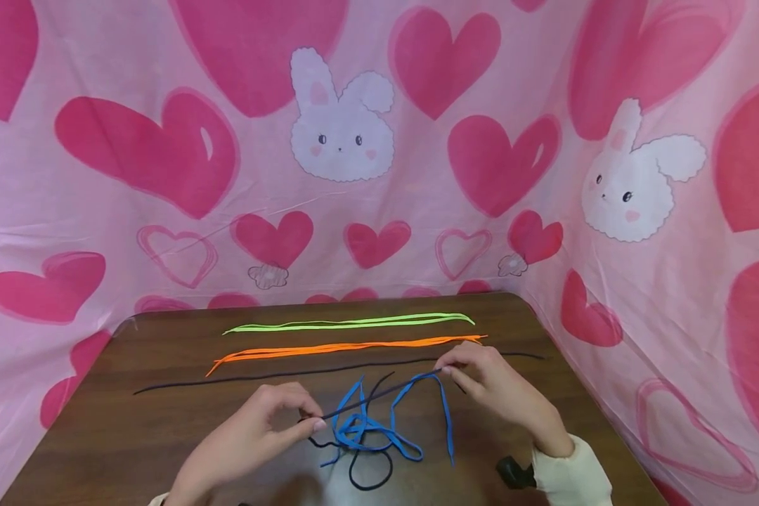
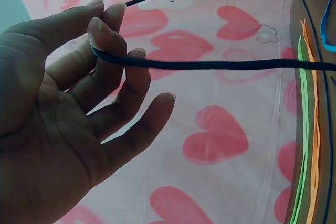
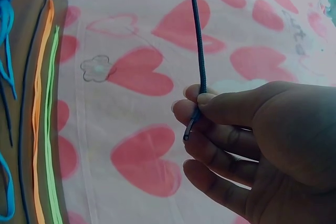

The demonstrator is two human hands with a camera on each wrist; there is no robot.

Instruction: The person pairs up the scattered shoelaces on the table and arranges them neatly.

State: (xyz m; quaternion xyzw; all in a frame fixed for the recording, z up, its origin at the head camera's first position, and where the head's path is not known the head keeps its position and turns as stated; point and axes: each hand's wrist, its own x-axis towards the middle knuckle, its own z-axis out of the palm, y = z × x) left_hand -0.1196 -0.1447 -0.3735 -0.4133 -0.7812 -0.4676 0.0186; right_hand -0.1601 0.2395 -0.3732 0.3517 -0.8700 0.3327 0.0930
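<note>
A dark shoelace (image 1: pixel 379 395) is stretched between my two hands above the table. My left hand (image 1: pixel 253 432) pinches it between thumb and fingertips. In the left wrist view, the lace (image 2: pixel 210 65) bends round the thumb and runs off towards the table. My right hand (image 1: pixel 502 390) pinches its other end, and the hard tip (image 3: pixel 188 129) pokes out below thumb and forefinger. Under the stretched lace lies a loose tangle of blue shoelace (image 1: pixel 360 425). Dark lace loops (image 1: pixel 372 487) lie among and in front of the blue one.
Behind the tangle, another dark shoelace (image 1: pixel 278 374) lies straight across the brown table (image 1: pixel 101 422). Beyond it lie orange laces (image 1: pixel 341 348), then green laces (image 1: pixel 354 324), stretched out lengthwise. A pink cloth (image 1: pixel 417 176) with hearts and rabbits hangs behind and at the sides.
</note>
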